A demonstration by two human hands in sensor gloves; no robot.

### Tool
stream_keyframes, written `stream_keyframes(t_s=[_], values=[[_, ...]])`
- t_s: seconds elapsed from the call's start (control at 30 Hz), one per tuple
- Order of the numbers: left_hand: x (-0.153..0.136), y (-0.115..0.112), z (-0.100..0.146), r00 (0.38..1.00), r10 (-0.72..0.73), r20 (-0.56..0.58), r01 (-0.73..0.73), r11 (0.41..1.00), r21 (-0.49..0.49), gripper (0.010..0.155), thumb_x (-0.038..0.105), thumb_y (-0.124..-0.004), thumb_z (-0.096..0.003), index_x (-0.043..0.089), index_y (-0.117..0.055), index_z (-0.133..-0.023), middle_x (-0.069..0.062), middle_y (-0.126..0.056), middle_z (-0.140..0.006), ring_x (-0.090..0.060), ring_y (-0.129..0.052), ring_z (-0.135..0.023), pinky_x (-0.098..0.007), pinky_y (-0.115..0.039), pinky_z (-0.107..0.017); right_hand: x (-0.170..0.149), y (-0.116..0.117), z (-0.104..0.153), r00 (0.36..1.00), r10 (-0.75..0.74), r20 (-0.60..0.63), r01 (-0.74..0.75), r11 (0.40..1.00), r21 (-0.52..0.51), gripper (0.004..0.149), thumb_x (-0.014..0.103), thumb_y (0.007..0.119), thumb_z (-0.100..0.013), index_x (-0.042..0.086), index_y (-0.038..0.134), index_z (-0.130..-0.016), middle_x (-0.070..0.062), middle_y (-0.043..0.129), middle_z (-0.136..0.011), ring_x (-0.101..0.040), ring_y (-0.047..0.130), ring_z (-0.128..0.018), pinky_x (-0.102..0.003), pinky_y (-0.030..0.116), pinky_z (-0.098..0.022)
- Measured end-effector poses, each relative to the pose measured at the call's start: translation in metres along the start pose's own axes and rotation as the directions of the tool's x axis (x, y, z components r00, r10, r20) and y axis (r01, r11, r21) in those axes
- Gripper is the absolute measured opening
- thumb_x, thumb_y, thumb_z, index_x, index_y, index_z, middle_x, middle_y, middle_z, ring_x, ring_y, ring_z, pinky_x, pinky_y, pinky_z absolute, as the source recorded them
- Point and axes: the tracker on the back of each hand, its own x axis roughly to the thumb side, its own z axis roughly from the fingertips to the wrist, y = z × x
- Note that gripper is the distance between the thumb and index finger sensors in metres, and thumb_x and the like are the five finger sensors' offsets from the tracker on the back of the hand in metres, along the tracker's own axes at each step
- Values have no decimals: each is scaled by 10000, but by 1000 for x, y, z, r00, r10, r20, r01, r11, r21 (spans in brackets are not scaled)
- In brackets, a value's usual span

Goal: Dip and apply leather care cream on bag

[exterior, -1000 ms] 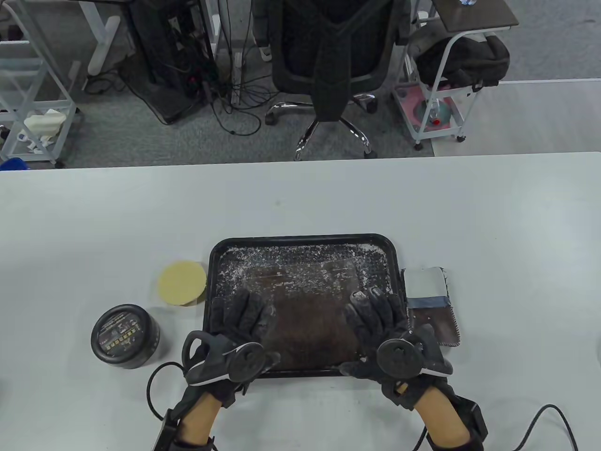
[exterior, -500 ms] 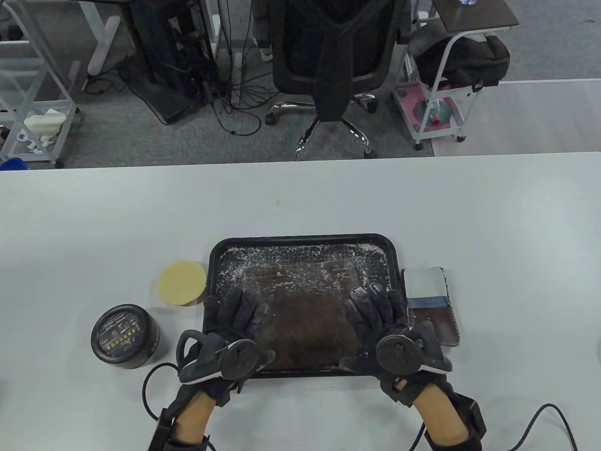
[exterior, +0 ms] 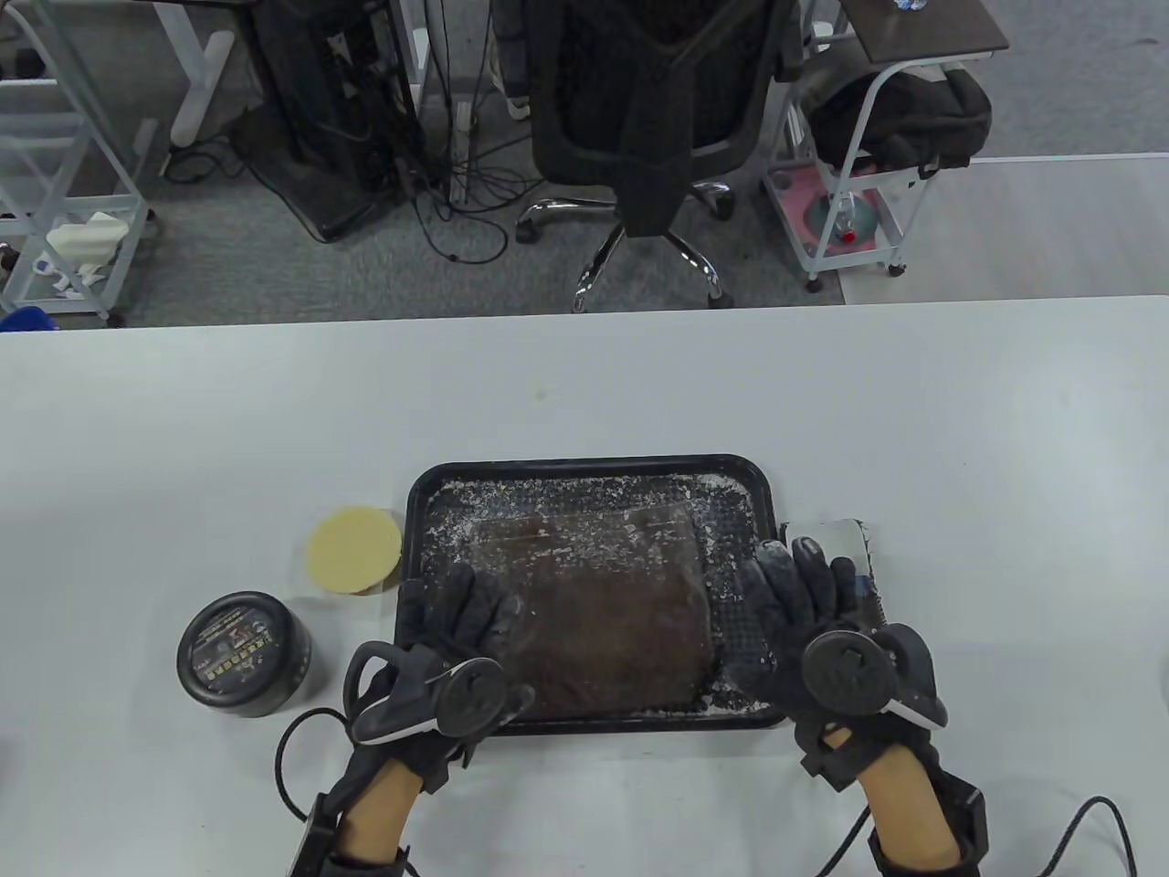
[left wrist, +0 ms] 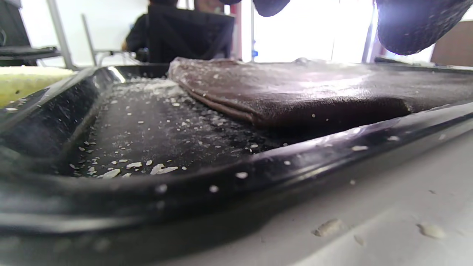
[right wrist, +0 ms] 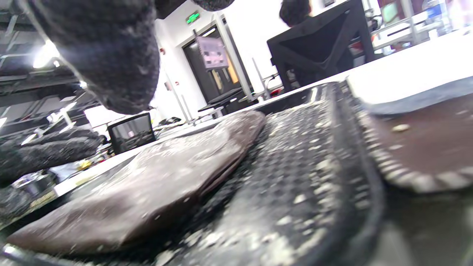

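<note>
**Cream not yet opened: the bag is lying in the tray, both hands are flat**

The black tray is sitting on the white table and serves as the landmark here. Its floor is speckled with white flakes, thickest along the far edge.

Inside the tray, the brown leather bag is lying flat, filling most of the middle and near part. Its far half is carrying pale smears and crumbs, while the near half is looking darker and cleaner. Whether those marks are cream residue I cannot tell.

The left hand is reaching over the tray's near left corner, fingers spread straight above the bag's left edge, gripping nothing; the left wrist view is showing the fingertips clear of the leather. The right hand is lying across the tray's right rim, fingers extended and relaxed, partly over the leather swatch that is resting just beside the tray's right side. It is holding nothing either.

To the left of the tray, the black cream jar is standing with its lid on, apart from the rim. The round yellow sponge applicator is lying just beside the tray's left edge, untouched.

Judging from this, the work is at its start: the bag is placed, but opening the jar, picking up the sponge, dipping and rubbing cream over the leather are all left.
</note>
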Motion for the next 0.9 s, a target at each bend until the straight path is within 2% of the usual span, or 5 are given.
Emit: stream_keyframes(t_s=[0.13, 0.3, 0.5, 0.7, 0.9], values=[[-2, 1, 1, 1000, 4, -6, -4, 1000, 0, 912, 710, -702, -481, 177, -398, -1156, -152, -240, -1204, -496, -209, -1108, -759, -191, -686, -22, -18, 8, 996, -45, -73, 42, 998, -39, 982, 408, 1013, -424, 154, 383, -1132, -210, 201, -1186, -513, 58, -1066, -679, 59, -687], [-3, 1, 1, 1000, 7, -18, -7, 1000, -13, 904, 706, -705, -481, 178, -412, -1154, -150, -253, -1205, -495, -217, -1110, -759, -191, -685, -49, -29, 16, 979, -88, -186, 93, 996, 16, 991, 348, 1069, -389, 151, 438, -1127, -204, 236, -1191, -521, 92, -1073, -677, 73, -692], [-4, 0, 1, 1000, 13, -21, -14, 1000, -16, 899, 704, -704, -484, 178, -416, -1154, -151, -259, -1205, -497, -220, -1109, -759, -191, -685, -63, -5, 9, 962, -151, -226, 205, 949, 240, 969, 258, 1087, -378, 116, 468, -1110, -237, 256, -1167, -548, 128, -1046, -670, 114, -682], [-3, -1, 1, 1000, 17, -18, -18, 1000, -21, 899, 703, -704, -484, 175, -420, -1153, -154, -262, -1204, -497, -223, -1108, -758, -193, -685, -70, 15, 5, 951, -82, -299, 195, 907, 372, 935, 167, 1061, -390, 104, 458, -1101, -247, 227, -1148, -546, 114, -1031, -666, 105, -674], [-3, 0, 1, 1000, 17, -14, -17, 1000, -14, 891, 702, -703, -485, 182, -424, -1152, -152, -263, -1204, -498, -222, -1108, -758, -193, -684, -73, 17, 3, 941, -35, -336, 148, 937, 317, 747, 44, 956, -441, 141, 558, -1066, -199, 340, -1143, -479, 244, -1052, -635, 217, -717]])
